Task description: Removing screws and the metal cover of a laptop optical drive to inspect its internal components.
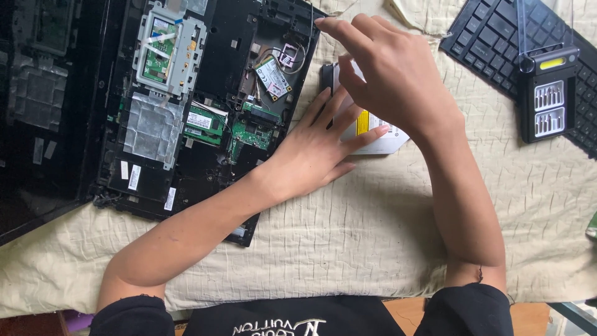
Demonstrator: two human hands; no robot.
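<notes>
Head view, items as I log them.

1. My left hand [317, 146]: lies flat, fingers spread, on the near edge of the optical drive [379, 134], a slim grey-white unit on the quilted cream cloth [348, 230], just right of the opened laptop chassis [205, 99].
2. My right hand [388, 68]: arched over the far part of the drive, fingers [339, 28] loosely curled and slightly apart; whether the tips pinch anything I cannot tell, since the hand hides them.
3. Handling note, my judgement: the flat hand should keep the drive pinned square on the cloth while the other works from above, with light pressure only, as the casing looks thin.
4. Laptop chassis: open tray of sorts, holding green memory modules [205, 121], a small wireless card [272, 78], a silver bracket [168, 50] and foil patches.
5. Screwdriver bit case [549, 99], far right: black, with rows of metal bits in slots, resting on a black keyboard [497, 37].
</notes>
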